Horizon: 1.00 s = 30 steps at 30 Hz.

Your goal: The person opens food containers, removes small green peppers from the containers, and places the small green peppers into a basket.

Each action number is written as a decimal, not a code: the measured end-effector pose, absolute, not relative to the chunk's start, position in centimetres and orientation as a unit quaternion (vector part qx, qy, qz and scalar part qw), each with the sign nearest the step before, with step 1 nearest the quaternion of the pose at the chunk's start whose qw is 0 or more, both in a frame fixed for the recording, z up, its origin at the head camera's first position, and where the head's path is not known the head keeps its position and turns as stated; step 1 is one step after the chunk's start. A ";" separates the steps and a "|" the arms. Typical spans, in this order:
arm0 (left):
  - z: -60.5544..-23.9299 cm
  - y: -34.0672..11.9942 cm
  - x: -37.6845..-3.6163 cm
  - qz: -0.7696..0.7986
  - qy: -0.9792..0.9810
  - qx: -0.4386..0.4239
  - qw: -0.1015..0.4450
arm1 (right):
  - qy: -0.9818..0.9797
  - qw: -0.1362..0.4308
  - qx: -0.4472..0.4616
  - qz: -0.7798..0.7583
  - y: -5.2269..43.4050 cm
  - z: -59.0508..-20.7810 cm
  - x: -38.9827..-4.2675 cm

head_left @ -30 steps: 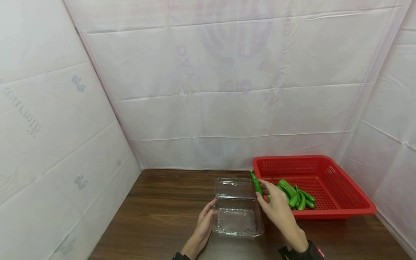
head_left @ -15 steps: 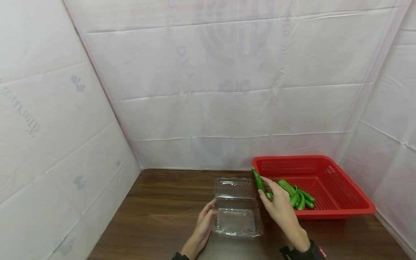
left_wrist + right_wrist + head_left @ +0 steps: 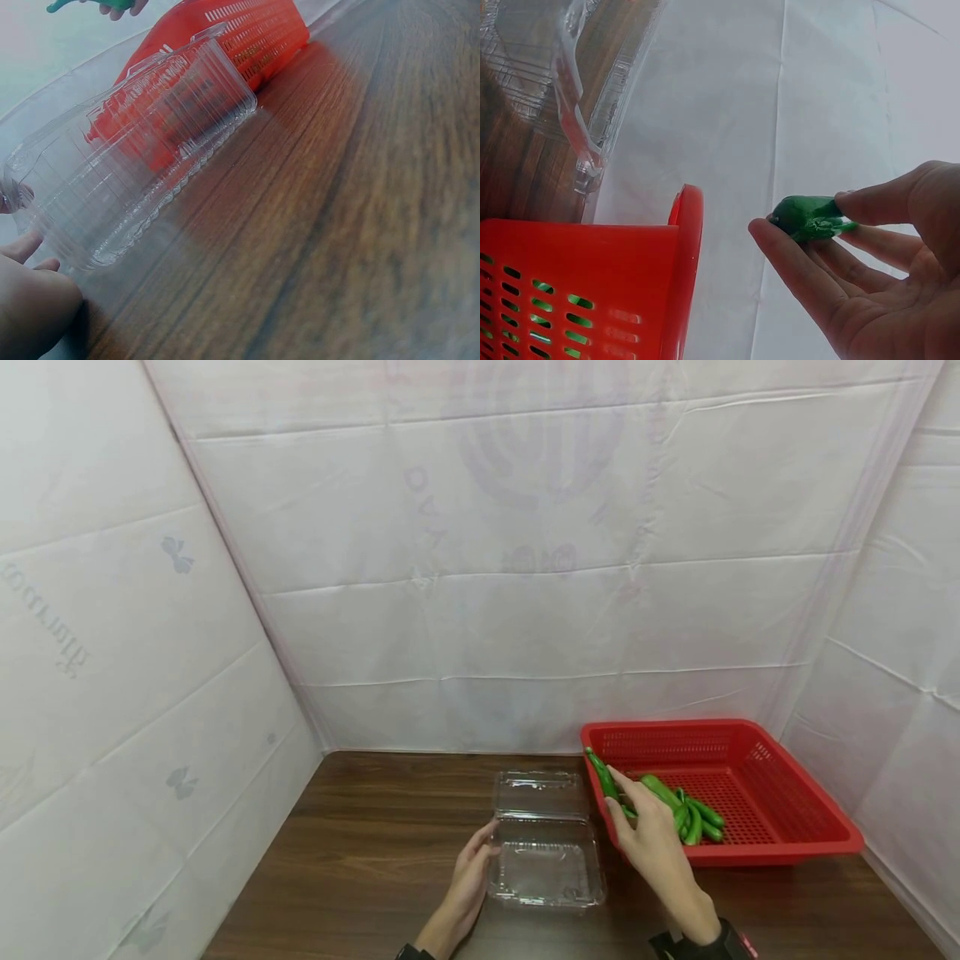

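Note:
A long green chili pepper [image 3: 602, 774] is pinched between the thumb and fingers of my right hand [image 3: 654, 839], above the left rim of the red basket [image 3: 780, 852]. In the right wrist view the pepper [image 3: 806, 216] points end-on toward the camera, with the fingertips along its sides. My left hand [image 3: 468, 878] grips the left side of a clear plastic clamshell box [image 3: 546, 893], whose lid lies folded back. Through the left wrist view, thumb and fingers sit at the end of the box [image 3: 135, 187]. More green peppers [image 3: 663, 792] lie inside the basket, partly hidden by my right hand.
The red basket stands on the right of the dark wood table [image 3: 375, 827], close beside the box. White sheeting [image 3: 480, 635] walls the back and both sides.
My right hand has shifted slightly right with the pepper, from between the box and basket to over the basket's left rim. The left hand and box look unmoved.

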State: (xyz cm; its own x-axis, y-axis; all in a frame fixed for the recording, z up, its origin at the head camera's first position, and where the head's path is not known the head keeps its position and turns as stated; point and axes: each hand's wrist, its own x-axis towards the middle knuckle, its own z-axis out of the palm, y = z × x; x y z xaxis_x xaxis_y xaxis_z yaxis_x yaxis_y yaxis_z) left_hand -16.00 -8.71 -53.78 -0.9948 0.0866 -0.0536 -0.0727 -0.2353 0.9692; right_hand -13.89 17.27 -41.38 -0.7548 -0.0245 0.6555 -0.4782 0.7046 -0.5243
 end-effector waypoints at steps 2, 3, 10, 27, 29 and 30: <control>-53.7 -8.7 -16.0 0.785 0.618 0.006 0.051 | -0.867 0.322 0.145 0.351 17.4 -41.4 -13.9; -53.7 -8.7 -16.0 0.784 0.618 0.006 0.051 | -0.867 0.324 0.145 0.349 17.4 -41.4 -14.0; -53.7 -8.7 -16.0 0.780 0.624 0.002 0.051 | -0.863 0.348 0.152 0.334 18.0 -41.4 -14.1; -53.8 -8.8 -16.2 0.781 0.622 0.000 0.053 | -0.871 0.309 0.131 0.357 19.0 -41.2 -13.9; -53.8 -8.8 -16.2 0.781 0.622 0.002 0.053 | -0.874 0.301 0.126 0.361 19.1 -41.3 -13.9; -53.8 -8.8 -16.2 0.780 0.623 0.000 0.053 | -0.875 0.297 0.123 0.361 19.1 -41.3 -13.9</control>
State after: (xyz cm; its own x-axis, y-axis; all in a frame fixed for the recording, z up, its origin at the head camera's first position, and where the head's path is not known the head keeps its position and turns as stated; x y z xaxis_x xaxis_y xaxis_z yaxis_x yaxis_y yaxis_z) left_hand -16.19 -8.76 -53.75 -0.9943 0.0836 -0.0660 -0.0828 -0.2171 0.9726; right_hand -13.89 19.06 -41.31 -0.7933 -0.0001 0.6088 -0.4293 0.7091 -0.5594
